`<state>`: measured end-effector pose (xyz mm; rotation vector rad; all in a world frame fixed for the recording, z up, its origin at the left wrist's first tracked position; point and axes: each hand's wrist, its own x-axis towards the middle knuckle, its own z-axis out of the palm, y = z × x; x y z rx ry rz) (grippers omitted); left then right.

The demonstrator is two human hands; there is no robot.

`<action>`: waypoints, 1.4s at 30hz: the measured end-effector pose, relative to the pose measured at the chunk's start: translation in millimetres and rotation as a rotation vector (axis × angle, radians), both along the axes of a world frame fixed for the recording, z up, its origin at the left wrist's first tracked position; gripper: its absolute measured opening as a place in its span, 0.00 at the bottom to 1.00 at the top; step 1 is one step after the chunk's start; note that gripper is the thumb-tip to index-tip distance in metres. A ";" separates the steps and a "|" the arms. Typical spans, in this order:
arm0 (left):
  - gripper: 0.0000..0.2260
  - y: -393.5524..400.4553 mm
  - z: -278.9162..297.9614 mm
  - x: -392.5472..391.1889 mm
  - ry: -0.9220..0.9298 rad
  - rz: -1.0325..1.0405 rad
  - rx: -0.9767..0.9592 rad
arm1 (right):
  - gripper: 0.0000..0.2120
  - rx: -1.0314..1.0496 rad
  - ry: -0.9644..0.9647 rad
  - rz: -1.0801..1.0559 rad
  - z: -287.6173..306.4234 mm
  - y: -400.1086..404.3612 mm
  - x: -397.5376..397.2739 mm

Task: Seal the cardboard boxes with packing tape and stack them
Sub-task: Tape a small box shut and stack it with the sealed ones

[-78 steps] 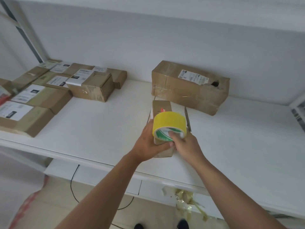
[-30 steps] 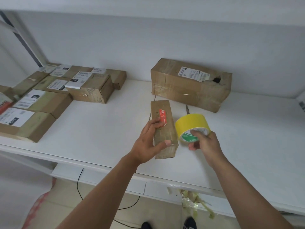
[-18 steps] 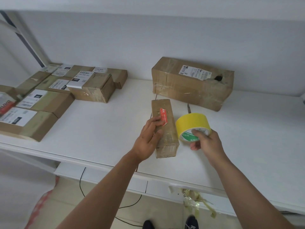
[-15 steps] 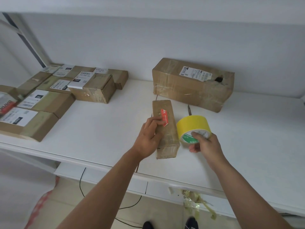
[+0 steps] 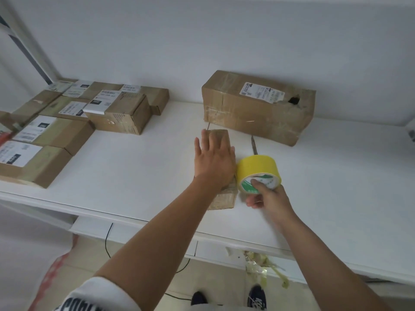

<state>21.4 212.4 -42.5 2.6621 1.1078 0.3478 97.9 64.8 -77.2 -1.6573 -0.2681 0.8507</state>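
A small narrow cardboard box [image 5: 224, 198] lies lengthwise on the white table [image 5: 139, 167]. My left hand [image 5: 213, 162] lies flat on top of it with straight fingers and hides most of its top. Just right of the box, my right hand [image 5: 267, 196] grips a yellow roll of packing tape [image 5: 258, 171], thumb inside the core. A larger cardboard box [image 5: 258, 108] with a white label and a torn hole stands behind, against the wall.
Several labelled cardboard boxes [image 5: 116, 111] are grouped at the table's left end. A thin blade-like tool [image 5: 254, 144] lies between the small box and the large one. Scraps of tape [image 5: 265, 265] hang off the front edge. My shoes show on the floor below.
My left hand has let go of the small box's side and now lies flat on its top, reaching farther forward. The tape roll in my right hand has stayed beside the box.
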 end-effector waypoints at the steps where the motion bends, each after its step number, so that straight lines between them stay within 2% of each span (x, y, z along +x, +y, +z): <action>1: 0.21 -2.8 3.0 -0.4 -0.051 -0.026 0.029 | 0.05 0.010 0.031 -0.005 -1.4 0.5 -1.7; 4: 0.21 -6.0 2.9 -5.1 -0.178 -0.128 -0.009 | 0.06 0.034 0.124 0.000 -5.2 0.5 -4.8; 6: 0.25 -2.8 -1.8 -13.4 -0.257 -0.161 -0.072 | 0.08 0.037 0.175 0.033 -5.9 1.2 -7.3; 10: 0.24 4.0 -3.6 -22.7 -0.167 -0.176 -0.001 | 0.11 0.021 0.213 0.096 -3.6 7.6 -14.7; 14: 0.23 12.7 -5.9 -31.1 -0.148 -0.139 -0.037 | 0.12 -0.016 0.150 0.106 -5.6 13.4 -21.2; 17: 0.22 17.5 -9.1 -38.7 -0.179 -0.119 -0.079 | 0.09 -0.026 0.053 0.074 -7.1 18.9 -29.7; 20: 0.25 17.3 -9.6 -47.2 -0.261 -0.119 -0.055 | 0.06 -0.065 -0.005 0.080 -9.9 23.9 -34.3; 22: 0.26 19.0 -9.8 -51.6 -0.294 -0.121 -0.072 | 0.07 -0.008 0.096 0.110 -9.4 27.4 -38.3; 25: 0.29 22.6 -6.0 -53.9 -0.308 -0.125 -0.181 | 0.14 0.069 0.202 0.154 -5.4 33.8 -42.2; 29: 0.31 30.3 -12.5 -51.8 -0.512 -0.063 -0.442 | 0.13 0.045 0.079 0.161 5.2 31.0 -36.7; 31: 0.33 27.2 -20.7 -50.5 -0.601 -0.062 -0.491 | 0.13 0.005 0.027 0.169 7.3 23.8 -34.5; 35: 0.27 7.9 -34.1 -45.5 -0.765 -0.060 -0.488 | 0.28 -0.138 -0.208 0.143 14.1 12.7 -28.6; 39: 0.22 -6.5 -44.1 -37.5 -0.896 -0.043 -0.610 | 0.20 -0.296 -0.436 0.172 25.0 5.2 -19.0; 42: 0.19 -4.4 -55.2 -31.7 -0.941 -0.087 -0.707 | 0.19 -0.382 -0.565 0.202 27.2 4.0 -22.0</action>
